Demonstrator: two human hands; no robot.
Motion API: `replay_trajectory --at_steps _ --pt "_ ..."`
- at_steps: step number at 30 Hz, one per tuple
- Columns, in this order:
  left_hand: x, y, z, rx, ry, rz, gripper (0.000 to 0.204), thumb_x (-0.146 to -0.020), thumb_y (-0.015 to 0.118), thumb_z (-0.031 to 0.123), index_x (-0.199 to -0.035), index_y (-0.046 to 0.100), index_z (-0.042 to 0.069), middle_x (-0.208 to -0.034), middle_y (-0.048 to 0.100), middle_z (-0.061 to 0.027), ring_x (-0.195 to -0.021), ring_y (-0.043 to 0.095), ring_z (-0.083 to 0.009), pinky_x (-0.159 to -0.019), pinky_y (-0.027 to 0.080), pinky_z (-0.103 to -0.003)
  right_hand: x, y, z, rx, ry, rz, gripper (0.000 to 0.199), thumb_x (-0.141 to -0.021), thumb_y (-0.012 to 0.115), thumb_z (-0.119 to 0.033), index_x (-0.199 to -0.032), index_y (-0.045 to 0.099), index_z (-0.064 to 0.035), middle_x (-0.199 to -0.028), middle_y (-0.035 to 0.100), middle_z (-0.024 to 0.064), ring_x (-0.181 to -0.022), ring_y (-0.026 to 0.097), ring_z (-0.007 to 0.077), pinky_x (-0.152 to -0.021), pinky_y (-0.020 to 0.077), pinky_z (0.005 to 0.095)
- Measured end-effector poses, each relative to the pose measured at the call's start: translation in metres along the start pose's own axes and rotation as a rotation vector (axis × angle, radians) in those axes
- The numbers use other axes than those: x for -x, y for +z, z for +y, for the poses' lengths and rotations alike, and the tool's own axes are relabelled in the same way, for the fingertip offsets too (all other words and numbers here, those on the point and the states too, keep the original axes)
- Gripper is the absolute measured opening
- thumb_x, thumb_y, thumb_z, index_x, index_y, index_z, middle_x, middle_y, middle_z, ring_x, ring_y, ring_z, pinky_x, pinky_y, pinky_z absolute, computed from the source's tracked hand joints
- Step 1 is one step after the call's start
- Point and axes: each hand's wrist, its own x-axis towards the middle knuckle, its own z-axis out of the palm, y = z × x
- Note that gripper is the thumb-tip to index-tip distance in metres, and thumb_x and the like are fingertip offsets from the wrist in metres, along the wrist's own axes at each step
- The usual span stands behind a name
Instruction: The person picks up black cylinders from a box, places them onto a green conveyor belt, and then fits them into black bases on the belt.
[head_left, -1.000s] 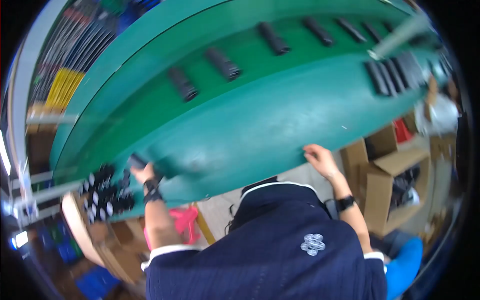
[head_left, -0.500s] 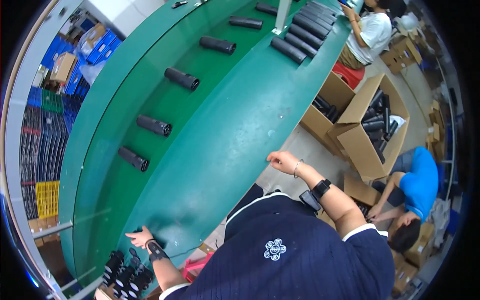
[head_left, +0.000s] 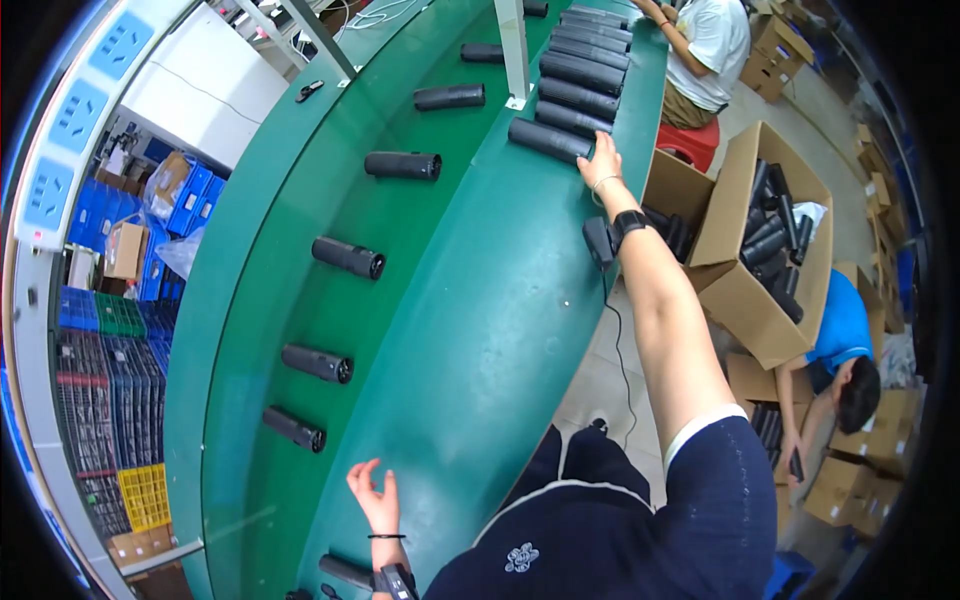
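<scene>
Bright light, pale sheen on green tabletop (head_left: 490,330), edges fisheye-bent.

— Do we find any words that we can read?
— No, we cannot read any word or number here. We recognise only one sign: a small white emblem (head_left: 521,557), shaped like a flower, on the front of the dark blue shirt (head_left: 610,550).
— Do we see letters inside this emblem?
— We cannot tell, because its lines are too fine for us.
— And what about the cardboard cartons (head_left: 886,428) at the right side?
— Any print on them is too small for our reading. On the socket strip (head_left: 78,118), we also read nothing.
</scene>
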Motion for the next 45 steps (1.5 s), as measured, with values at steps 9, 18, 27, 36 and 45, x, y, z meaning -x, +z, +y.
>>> replay_trajectory --at_steps 9,18,27,36,45 --pt "-0.027 0.064 0.054 0.548 -0.109 -0.33 0.02 -0.083 0.063 0.0 -0.103 0.061 -0.001 -0.099 0.061 -0.0061 -0.086 0.059 -0.0119 -0.079 0.048 -0.022 0.056 0.002 0.024 -0.257 -0.153 -0.167 0.055 -0.065 0.077 -0.013 -0.107 0.044 -0.0048 -0.094 0.059 0.0173 -0.086 0.059 0.0326 -0.079 0.047 0.0391" --pt "-0.044 0.139 0.195 1.465 -0.49 -0.645 0.038 -0.093 0.054 0.021 -0.126 0.044 0.005 -0.116 0.054 -0.0116 -0.109 0.053 -0.0232 -0.092 0.045 -0.043 0.288 -0.09 -0.033 -0.977 -0.188 -0.599 0.067 -0.064 0.078 0.004 -0.115 0.036 -0.0057 -0.122 0.049 0.0141 -0.112 0.051 0.0209 -0.095 0.0427 0.0337" --pt "-0.009 0.141 0.193 1.811 -0.545 -0.914 0.038 -0.093 0.055 0.025 -0.123 0.045 0.006 -0.124 0.052 -0.0134 -0.114 0.051 -0.0271 -0.092 0.045 -0.048 0.35 -0.164 -0.035 -0.952 -0.23 -0.625 0.067 -0.066 0.076 0.006 -0.122 0.04 -0.0036 -0.128 0.043 0.0152 -0.121 0.044 0.0233 -0.102 0.0376 0.0372" --pt "0.031 0.121 0.201 1.978 -0.495 -0.919 0.041 -0.09 0.058 0.021 -0.124 0.044 0.004 -0.128 0.049 -0.0169 -0.118 0.049 -0.0295 -0.096 0.043 -0.049 0.369 -0.217 -0.034 -1.153 0.123 -0.773 0.046 -0.084 0.064 -0.011 -0.121 0.039 -0.006 -0.109 0.057 0.0109 -0.104 0.057 0.0233 -0.088 0.0479 0.0335" --pt "0.04 0.098 0.206 1.731 -0.429 -0.702 0.039 -0.089 0.06 0.021 -0.117 0.043 0.001 -0.114 0.055 -0.018 -0.109 0.055 -0.0332 -0.092 0.047 -0.05 0.382 -0.23 -0.043 -1.18 0.096 -0.977 0.051 -0.087 0.06 -0.01 -0.131 0.033 -0.0045 -0.127 0.041 0.0119 -0.111 0.054 0.0237 -0.087 0.0496 0.033"
